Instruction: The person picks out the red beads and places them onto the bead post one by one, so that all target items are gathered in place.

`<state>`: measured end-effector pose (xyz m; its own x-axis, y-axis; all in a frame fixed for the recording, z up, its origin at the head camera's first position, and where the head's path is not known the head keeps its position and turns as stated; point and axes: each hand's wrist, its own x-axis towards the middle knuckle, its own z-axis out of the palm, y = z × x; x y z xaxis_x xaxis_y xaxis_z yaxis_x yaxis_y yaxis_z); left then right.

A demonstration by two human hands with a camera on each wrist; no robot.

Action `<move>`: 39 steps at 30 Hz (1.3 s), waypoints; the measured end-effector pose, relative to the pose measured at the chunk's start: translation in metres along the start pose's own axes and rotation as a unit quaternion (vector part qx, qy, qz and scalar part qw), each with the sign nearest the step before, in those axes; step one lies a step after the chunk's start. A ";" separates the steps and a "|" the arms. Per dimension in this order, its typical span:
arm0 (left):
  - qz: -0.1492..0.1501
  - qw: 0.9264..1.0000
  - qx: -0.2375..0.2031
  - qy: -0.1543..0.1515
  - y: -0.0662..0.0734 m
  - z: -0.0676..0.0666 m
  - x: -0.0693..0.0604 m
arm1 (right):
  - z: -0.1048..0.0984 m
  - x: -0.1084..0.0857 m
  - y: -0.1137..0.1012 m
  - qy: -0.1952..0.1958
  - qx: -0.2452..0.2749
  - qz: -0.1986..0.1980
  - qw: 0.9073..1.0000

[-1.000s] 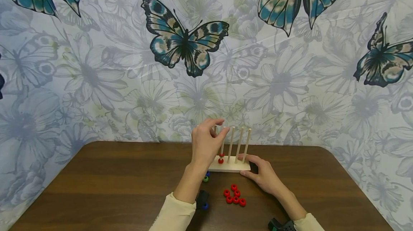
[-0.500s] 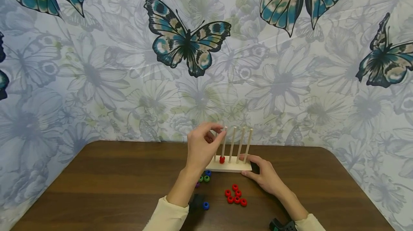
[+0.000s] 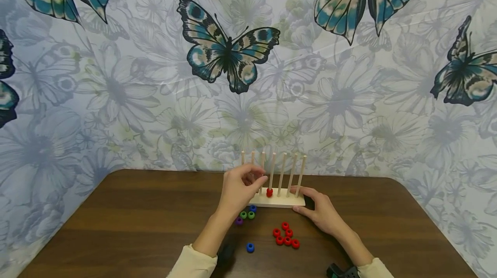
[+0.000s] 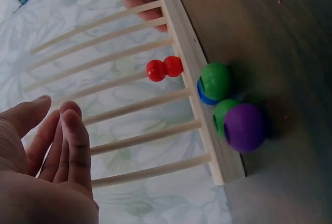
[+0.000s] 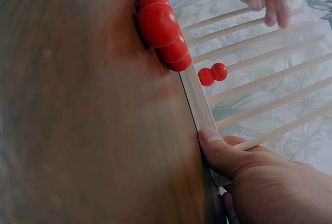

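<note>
A pale wooden peg rack [image 3: 277,200] with several upright pegs stands near the table's far edge. Two red beads [image 4: 165,68] sit stacked at the foot of its middle peg. My right hand [image 3: 320,210] grips the rack's right end, thumb [image 5: 211,137] on the front edge and fingers behind. Beside the left pegs is my left hand [image 3: 240,188], fingers loosely bent, thumb apart from them, nothing held. In front of the rack lie green beads [image 3: 251,215], a purple bead [image 3: 239,221] and a blue bead [image 3: 253,207]. Several loose red beads [image 3: 287,241] lie nearer me.
Another blue bead [image 3: 250,247] lies alone toward the front of the brown wooden table [image 3: 128,222]. A butterfly-patterned cloth [image 3: 155,96] hangs directly behind the table. Dark straps sit at both wrists, the right wrist device [image 3: 341,270] near the table's front.
The upper red bead has dropped down the middle peg onto the lower one. My left hand has moved left and down from the peg's top. The right hand keeps its hold.
</note>
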<state>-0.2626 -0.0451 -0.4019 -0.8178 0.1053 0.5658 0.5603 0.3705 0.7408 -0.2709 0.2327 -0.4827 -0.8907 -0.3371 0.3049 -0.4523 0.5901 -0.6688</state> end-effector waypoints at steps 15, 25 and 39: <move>-0.067 0.968 -0.069 -0.232 -0.015 0.012 -0.021 | -0.002 -0.001 0.001 0.010 -0.003 -0.012 1.000; -0.070 0.915 -0.057 -0.393 -0.016 0.015 -0.029 | -0.001 -0.001 0.001 0.005 0.001 -0.005 1.000; -0.072 0.915 -0.011 -0.398 -0.010 0.019 -0.032 | -0.001 -0.001 -0.001 0.000 -0.002 0.000 1.000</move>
<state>-0.2448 -0.0343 -0.4345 -0.7155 0.6982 0.0252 0.4339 0.4158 0.7992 -0.2696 0.2336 -0.4820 -0.8909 -0.3368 0.3047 -0.4521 0.5935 -0.6658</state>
